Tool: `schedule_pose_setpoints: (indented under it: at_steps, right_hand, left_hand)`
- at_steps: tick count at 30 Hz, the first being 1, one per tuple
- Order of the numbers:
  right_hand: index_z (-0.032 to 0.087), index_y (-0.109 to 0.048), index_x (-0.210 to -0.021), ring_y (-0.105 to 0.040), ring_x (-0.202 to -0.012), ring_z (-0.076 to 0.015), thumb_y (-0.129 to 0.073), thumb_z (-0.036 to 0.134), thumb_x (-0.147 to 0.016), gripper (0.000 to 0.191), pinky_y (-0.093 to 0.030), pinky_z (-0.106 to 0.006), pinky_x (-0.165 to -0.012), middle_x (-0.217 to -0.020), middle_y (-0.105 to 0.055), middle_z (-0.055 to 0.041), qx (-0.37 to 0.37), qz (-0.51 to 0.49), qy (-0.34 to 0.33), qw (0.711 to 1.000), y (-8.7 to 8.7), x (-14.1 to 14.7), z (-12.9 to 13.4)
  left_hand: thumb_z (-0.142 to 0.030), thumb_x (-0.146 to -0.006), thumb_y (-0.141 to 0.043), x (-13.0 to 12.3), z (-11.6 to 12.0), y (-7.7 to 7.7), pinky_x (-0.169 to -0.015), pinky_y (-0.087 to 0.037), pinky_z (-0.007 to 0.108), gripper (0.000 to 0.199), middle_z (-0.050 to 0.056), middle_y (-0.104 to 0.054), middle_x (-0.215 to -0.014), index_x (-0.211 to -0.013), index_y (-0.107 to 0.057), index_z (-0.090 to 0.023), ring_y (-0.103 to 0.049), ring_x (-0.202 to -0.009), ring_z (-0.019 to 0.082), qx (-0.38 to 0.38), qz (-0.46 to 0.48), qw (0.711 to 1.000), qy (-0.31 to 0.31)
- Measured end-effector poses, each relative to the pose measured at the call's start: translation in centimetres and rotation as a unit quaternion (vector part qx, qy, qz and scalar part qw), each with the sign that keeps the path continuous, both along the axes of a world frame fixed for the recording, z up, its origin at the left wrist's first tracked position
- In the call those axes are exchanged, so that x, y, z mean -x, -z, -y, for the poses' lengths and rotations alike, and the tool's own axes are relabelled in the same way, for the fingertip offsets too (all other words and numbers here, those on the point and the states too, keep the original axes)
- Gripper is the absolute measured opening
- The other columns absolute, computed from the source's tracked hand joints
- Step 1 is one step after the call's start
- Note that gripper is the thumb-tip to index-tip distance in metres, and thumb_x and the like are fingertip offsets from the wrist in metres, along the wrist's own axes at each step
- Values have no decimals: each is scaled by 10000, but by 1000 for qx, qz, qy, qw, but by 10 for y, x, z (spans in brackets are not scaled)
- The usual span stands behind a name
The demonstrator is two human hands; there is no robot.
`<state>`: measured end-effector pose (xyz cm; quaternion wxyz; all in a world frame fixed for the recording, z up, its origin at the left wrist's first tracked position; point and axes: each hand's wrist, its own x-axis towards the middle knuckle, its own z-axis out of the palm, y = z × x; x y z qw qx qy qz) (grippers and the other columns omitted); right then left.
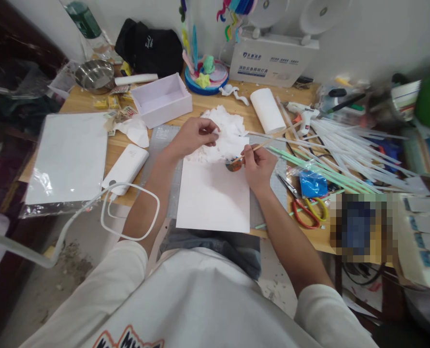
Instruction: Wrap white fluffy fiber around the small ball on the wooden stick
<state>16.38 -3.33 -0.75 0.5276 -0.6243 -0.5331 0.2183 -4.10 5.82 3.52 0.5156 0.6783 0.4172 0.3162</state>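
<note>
My left hand (201, 133) is over a heap of torn white tissue paper (225, 121), thumb and fingers pinched together on what looks like a small white piece of it. In my right hand (259, 163) is a thin wooden stick (269, 141), slanting up to the right. Its lower end meets a small dark round piece with orange patches (234, 165). That piece lies at the upper part of a white paper sheet (213, 198), just below the tissue heap. Under the sheet is a grey cutting mat (164, 140).
Right of the mat lie scissors (305, 208), green sticks (320, 169), many white strips (356, 150) and a glue gun (304, 116). A paper roll (267, 110) and lilac box (162, 100) stand behind. A white power bank (126, 166) with a looped cable is at left.
</note>
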Motion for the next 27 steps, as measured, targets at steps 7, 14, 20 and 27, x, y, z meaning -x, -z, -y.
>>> schedule_pose_setpoints:
  at_steps: [7,14,20,27]
  right_hand:
    - [201,-650,-692,-517,-505,-107,-548,572,-928,451,-390,-263,-535,-530,-560,31,-1,1,-3,1000,0,1,1]
    - [202,-655,-689,-514,-509,-103,-552,541,-930,429,-397,-260,-549,-529,-557,33,-4,5,-9,1000,-1,2,1]
    - [201,-656,-694,-517,-509,-103,-546,560,-934,446,-408,-258,-558,-530,-561,33,0,8,-9,1000,-3,3,2]
    - [204,-622,-663,-478,-500,-95,-553,584,-929,469,-382,-264,-552,-526,-525,40,-16,-18,-22,999,-5,1,3]
  left_hand:
    - [-250,-803,-767,24,-31,28,-664,-534,271,121,1,-692,-731,-820,-677,-171,-648,-675,128,-73,-54,977,-192]
    - [-316,-831,-751,36,-36,28,-743,-481,293,134,19,-730,-793,-812,-755,-183,-637,-764,156,-162,-75,961,-210]
    - [-265,-785,-776,35,-40,31,-711,-481,270,107,14,-699,-757,-776,-734,-167,-621,-721,145,-140,-67,955,-253]
    - [-228,-753,-791,17,-17,7,-624,-484,196,190,5,-684,-776,-909,-704,-160,-604,-664,86,38,79,986,-143]
